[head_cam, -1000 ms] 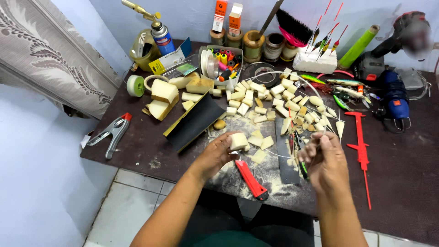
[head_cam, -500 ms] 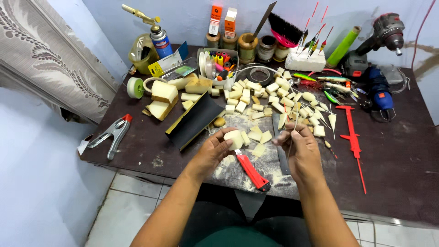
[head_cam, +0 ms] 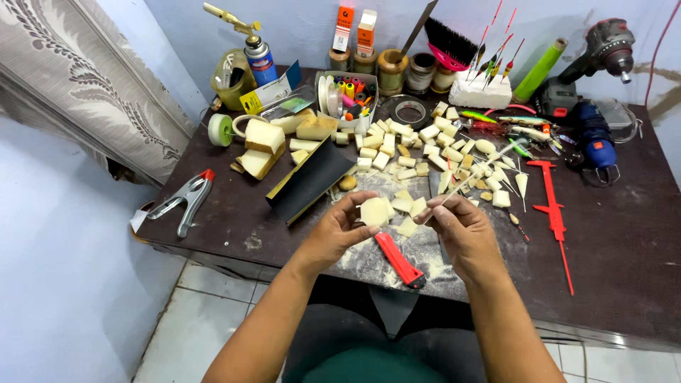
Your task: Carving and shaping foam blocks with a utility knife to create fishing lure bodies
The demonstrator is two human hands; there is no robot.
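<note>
Foam block (head_cam: 374, 211), pale and squarish, sits pinched in my left hand (head_cam: 339, 228) above the tabletop's (head_cam: 624, 234) front edge; my right hand (head_cam: 462, 228) grips what looks like a thin stick (head_cam: 474, 172), red cutter (head_cam: 399, 259) lying between them.

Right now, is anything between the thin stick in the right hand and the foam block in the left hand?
Nothing visible. The left hand holds the foam block, the right hand holds the thin stick, and the gap between them looks open.
</note>
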